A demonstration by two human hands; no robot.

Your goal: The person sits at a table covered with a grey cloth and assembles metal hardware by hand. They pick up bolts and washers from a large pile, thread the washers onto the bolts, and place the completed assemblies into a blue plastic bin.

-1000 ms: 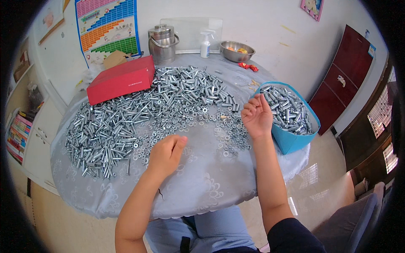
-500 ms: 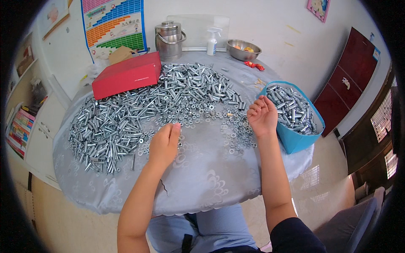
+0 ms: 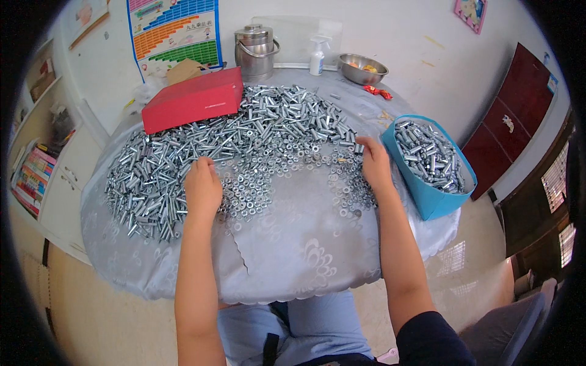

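My left hand [image 3: 203, 190] is over the right edge of a heap of silver bolts [image 3: 149, 189], its fingers curled together and pointing down. Whatever is between those fingertips is hidden by the hand. Beside it lie many loose nuts and washers [image 3: 247, 194]. My right hand [image 3: 375, 166] has its fingers bent inward at the end of a row of short metal sleeves [image 3: 349, 139]; I cannot make out what its fingertips hold. Below that hand is a second patch of small washers [image 3: 354, 189]. Further back, metal sleeves [image 3: 287, 110] are piled up.
A blue fabric bin [image 3: 430, 207] full of assembled metal anchors [image 3: 429, 157] stands at the right. A red box [image 3: 192, 105] rests against the pile's back left. Behind are a steel pot [image 3: 255, 58], a spray bottle [image 3: 317, 60], a steel bowl [image 3: 360, 76] and red wrappers [image 3: 378, 92].
My left hand has moved left from over the nuts to the bolt heap, fingers turned down. The right hand, palm up before, has turned over and reached the sleeves. The view has shifted slightly.
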